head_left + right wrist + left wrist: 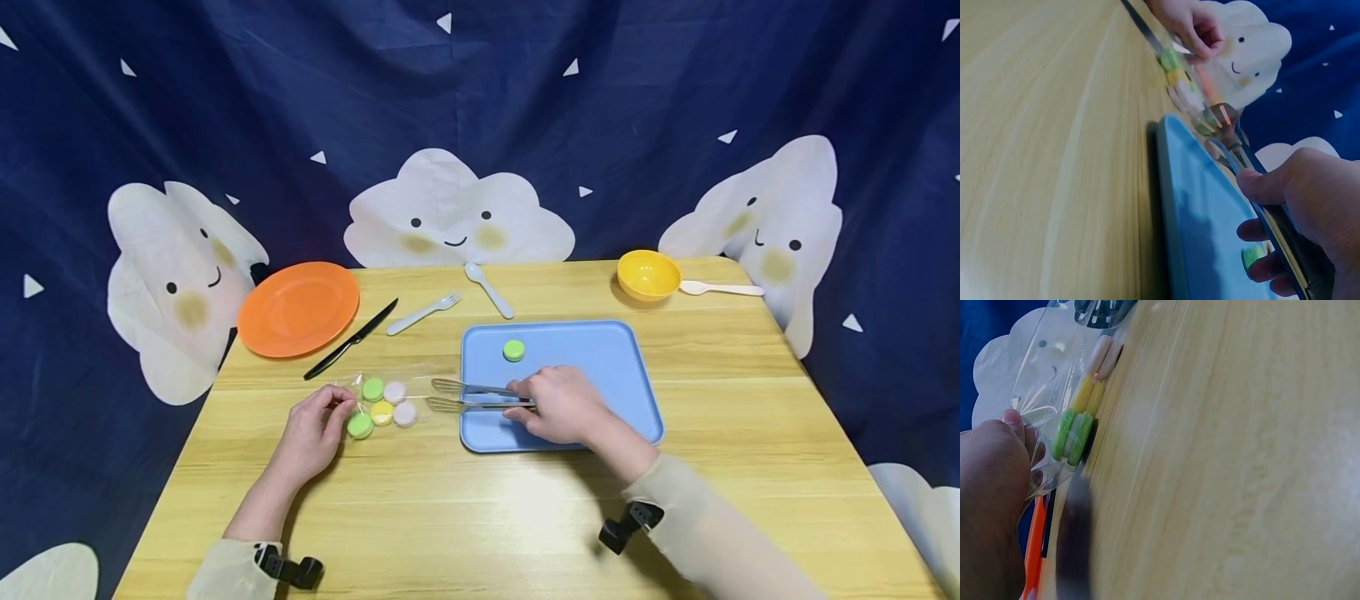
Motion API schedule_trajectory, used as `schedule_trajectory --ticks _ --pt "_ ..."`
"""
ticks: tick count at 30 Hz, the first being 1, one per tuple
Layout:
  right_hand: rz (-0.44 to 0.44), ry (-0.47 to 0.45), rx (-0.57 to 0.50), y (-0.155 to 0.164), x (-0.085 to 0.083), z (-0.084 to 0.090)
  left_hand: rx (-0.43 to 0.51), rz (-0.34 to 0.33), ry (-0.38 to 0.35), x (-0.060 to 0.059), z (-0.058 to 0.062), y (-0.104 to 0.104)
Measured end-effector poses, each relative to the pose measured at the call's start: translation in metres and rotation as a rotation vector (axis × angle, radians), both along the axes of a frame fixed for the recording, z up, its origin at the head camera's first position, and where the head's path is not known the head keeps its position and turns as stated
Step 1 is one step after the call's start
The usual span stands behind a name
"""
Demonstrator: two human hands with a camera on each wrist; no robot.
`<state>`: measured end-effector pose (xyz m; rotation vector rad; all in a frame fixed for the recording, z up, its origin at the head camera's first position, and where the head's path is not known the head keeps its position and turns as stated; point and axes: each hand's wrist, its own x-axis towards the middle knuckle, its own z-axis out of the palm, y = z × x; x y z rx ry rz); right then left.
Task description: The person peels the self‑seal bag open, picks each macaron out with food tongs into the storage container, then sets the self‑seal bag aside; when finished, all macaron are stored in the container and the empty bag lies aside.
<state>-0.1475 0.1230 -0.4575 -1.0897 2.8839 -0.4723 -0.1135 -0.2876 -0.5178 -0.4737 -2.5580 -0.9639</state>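
My left hand (pixel 313 429) pinches the edge of a clear plastic bag (pixel 1034 415) that lies on the table. Several toy macarons show in the bag, among them a green macaron (pixel 360 426), a yellow macaron (pixel 382 412) and a pale lilac macaron (pixel 405 414). Over the blue tray (pixel 600 367), my right hand (pixel 562 406) grips a pair of metal tongs (pixel 480 406), thumb on one side and fingers on the other. The tong tips point left towards the bag, slightly apart, with nothing visible between them. A single green macaron (pixel 513 350) sits on the tray near its back edge.
Along the back left lie an orange plate (pixel 298 308), a black knife (pixel 351 339) and a pale fork (pixel 423 314). A pale spoon (pixel 489 291) lies behind the tray. At the back right stand a yellow bowl (pixel 648 277) and another spoon (pixel 722 288).
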Motion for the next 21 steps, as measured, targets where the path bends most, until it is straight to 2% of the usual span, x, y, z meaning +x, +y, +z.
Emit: schedule_trajectory --ticks 12,21 --pt "0.014 -0.026 -0.013 -0.025 -0.003 -0.002 0.012 -0.014 0.015 -0.001 0.002 0.002" --pt "0.054 -0.079 -0.025 -0.038 -0.003 -0.005 0.015 -0.015 0.005 0.0 0.0 0.003"
